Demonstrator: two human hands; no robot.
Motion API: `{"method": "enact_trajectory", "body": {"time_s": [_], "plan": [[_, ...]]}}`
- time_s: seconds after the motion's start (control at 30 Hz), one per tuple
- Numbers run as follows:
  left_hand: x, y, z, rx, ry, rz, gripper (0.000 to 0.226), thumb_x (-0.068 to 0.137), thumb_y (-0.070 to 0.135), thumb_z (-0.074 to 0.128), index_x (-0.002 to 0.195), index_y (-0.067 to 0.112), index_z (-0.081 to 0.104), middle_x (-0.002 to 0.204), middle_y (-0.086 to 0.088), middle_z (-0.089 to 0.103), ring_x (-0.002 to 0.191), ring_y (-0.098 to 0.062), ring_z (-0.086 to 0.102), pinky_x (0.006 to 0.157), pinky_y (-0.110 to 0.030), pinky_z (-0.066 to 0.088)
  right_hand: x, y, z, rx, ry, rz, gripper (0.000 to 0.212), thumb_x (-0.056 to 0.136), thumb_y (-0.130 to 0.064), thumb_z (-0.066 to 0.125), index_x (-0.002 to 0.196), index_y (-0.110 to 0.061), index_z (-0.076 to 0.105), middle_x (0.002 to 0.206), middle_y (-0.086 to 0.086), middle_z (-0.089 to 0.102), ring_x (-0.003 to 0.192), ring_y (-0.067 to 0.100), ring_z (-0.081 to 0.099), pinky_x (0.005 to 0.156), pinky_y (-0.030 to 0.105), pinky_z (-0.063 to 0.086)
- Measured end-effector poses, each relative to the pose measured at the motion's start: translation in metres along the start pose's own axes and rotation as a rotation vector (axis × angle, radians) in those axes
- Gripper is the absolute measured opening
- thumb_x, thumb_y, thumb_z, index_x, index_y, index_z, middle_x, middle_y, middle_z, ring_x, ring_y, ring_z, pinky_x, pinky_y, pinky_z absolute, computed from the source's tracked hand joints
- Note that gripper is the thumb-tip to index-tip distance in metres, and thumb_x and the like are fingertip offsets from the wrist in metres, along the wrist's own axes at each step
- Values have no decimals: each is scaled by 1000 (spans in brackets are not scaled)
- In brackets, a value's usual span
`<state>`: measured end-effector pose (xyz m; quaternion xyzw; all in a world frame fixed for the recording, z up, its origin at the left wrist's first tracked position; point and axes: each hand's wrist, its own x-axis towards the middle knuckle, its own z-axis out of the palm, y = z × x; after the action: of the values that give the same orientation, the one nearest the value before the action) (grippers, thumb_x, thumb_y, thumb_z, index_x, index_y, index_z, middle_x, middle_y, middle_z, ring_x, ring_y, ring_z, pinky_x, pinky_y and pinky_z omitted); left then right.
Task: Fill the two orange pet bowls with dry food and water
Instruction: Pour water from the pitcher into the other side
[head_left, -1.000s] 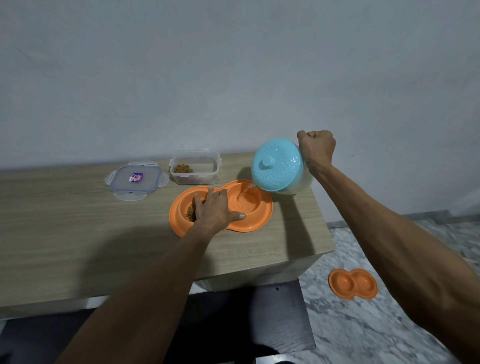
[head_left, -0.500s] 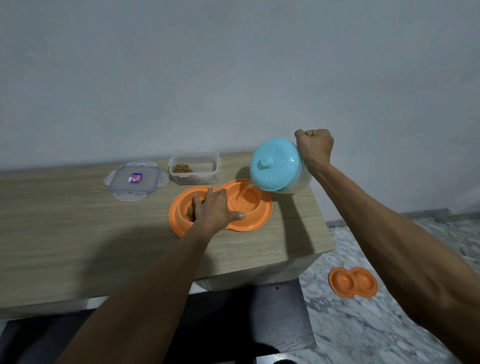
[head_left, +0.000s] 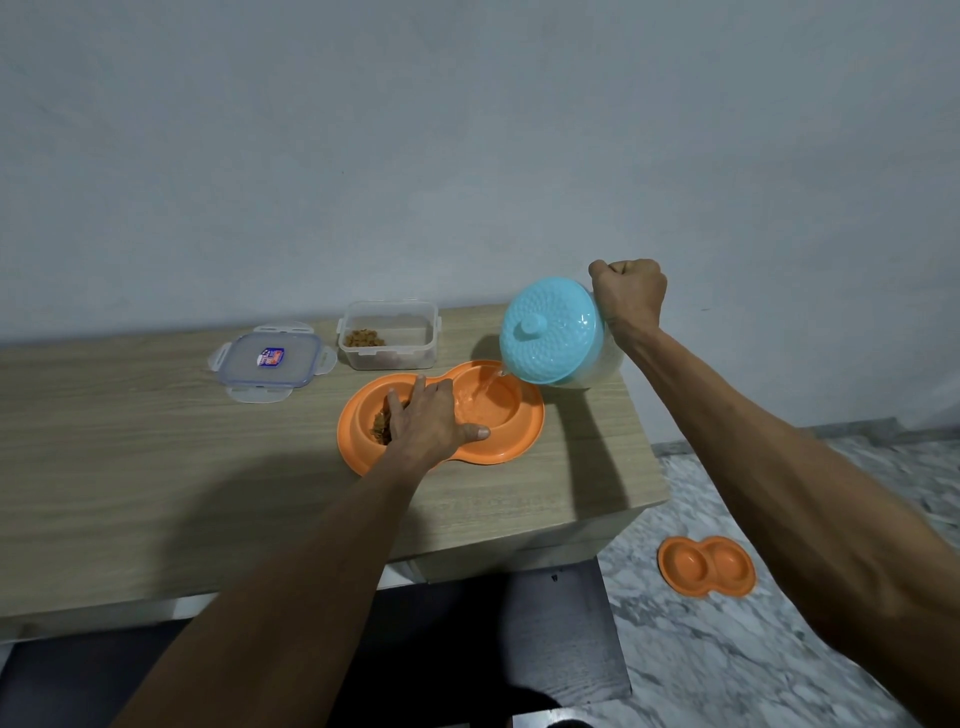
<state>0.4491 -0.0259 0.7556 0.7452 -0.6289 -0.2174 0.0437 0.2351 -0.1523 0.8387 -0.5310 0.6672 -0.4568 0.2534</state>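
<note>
Pouring: your right hand (head_left: 629, 297) tips the water jug (head_left: 553, 332) and a thin stream of water (head_left: 485, 387) runs into the right cup of the orange double bowl (head_left: 514, 444) on the table.
Table: your wooden table (head_left: 156, 467) holds everything but one thing. All places below are told from the orange double bowl on it.
Floor: the grey marble floor (head_left: 727, 649) lies to the right of the bowl and lower down.
Jug: it has a blue lid with a knob, hangs in the air just right of the bowl and above it, and leans toward the bowl.
Orange double bowl: it sits flat near the right end of the table. Its left cup has brown dry food (head_left: 382, 426) in it. Its right cup is getting water.
Food box: a clear box (head_left: 389, 338) with a little dry food sits just behind the bowl.
Box lid: the clear lid (head_left: 270, 361) with a small sticker lies flat, behind the bowl and to the left.
Second bowl: another orange double bowl (head_left: 706, 566) lies on the floor, well off to the right of the first one. Both its cups look bare.
Right hand: it is a tight fist around the jug's handle. You cannot see the handle itself.
Left hand: your left hand (head_left: 431, 421) lies flat and spread on the middle of the bowl, pressing down, thumb on the near rim. It grips nothing.
</note>
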Motion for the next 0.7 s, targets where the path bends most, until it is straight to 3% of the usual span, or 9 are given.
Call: {"method": "enact_trajectory", "body": {"time_s": [0.7], "plan": [[-1,1,0,-5,1,3,91,79,62,67,150,18,31,158,-4,35,153,-26,8,118,-61,-2,2,0,-2,26,-15,2,40,73,-16,55,44,-15,27,46,0,22,51,19,22,56,28,31]]}}
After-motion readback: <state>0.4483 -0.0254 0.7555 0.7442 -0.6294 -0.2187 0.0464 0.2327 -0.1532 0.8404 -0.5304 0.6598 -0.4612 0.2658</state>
